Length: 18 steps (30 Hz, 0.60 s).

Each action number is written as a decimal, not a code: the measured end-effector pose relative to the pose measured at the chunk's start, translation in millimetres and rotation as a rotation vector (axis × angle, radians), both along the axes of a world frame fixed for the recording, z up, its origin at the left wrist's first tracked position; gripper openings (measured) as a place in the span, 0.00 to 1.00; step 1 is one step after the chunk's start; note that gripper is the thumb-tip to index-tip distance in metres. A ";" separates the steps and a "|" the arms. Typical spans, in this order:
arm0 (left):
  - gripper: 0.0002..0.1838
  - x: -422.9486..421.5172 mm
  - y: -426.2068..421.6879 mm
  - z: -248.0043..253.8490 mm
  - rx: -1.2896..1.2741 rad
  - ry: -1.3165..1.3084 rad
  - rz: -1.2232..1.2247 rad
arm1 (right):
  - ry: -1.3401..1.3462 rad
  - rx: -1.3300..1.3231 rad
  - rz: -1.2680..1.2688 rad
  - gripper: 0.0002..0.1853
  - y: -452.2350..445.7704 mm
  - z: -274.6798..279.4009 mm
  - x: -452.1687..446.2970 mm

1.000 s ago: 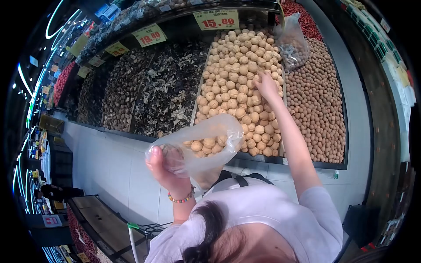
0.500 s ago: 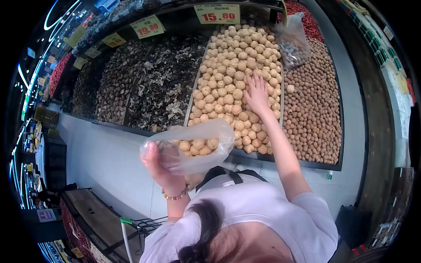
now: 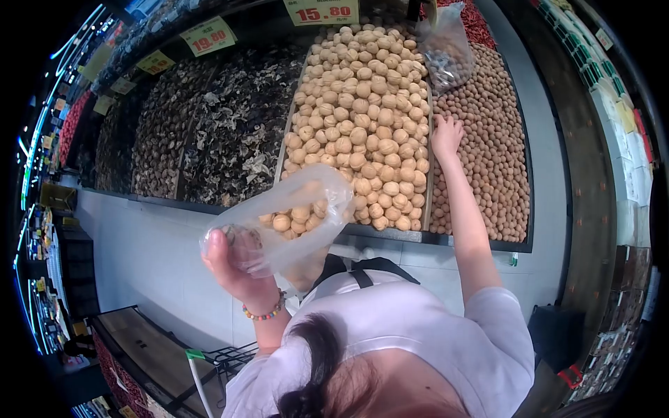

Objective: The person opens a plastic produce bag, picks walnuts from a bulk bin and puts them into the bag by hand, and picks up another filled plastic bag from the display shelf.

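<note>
My left hand [image 3: 240, 268] grips a clear plastic bag [image 3: 306, 233], whose mouth gapes toward the bins. Its thumb is up and part of the hand shows through the film. At the divider between the walnuts [image 3: 362, 118] and a bin of small round brown dried fruits that look like longans [image 3: 484, 146] is my right hand [image 3: 447, 138]. Its fingers are curled down at the left edge of the brown fruits. What lies under the fingertips is hidden.
A filled plastic bag [image 3: 447, 52] hangs at the upper right, above the brown fruits. Left of the walnuts is a bin of dark dried fungus [image 3: 237, 118]. Price signs [image 3: 324, 11] line the back. A shopping cart [image 3: 202, 373] stands at lower left.
My right hand has gone from lying spread on the walnuts to the brown fruits' edge, its fingers now curled. It covers the spot where a lone pale walnut lay. The view has shifted slightly.
</note>
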State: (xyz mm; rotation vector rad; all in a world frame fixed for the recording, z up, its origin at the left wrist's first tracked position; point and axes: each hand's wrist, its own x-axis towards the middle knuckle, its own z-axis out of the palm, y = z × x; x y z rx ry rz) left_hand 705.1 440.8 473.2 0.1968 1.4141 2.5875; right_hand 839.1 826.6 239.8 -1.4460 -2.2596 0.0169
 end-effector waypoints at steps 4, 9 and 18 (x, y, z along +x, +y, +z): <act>0.07 -2.4 -4.3 -1.5 -0.019 0.005 0.005 | 0.402 0.039 0.177 0.19 -10.4 19.5 -10.3; 0.08 -0.9 -1.9 -0.8 -0.065 -0.037 0.080 | 0.722 -0.248 0.279 0.20 -42.0 46.3 -28.0; 0.07 -17.7 -20.0 -8.8 -0.009 0.024 -0.034 | 0.327 -0.347 0.264 0.28 -20.3 -5.4 -21.6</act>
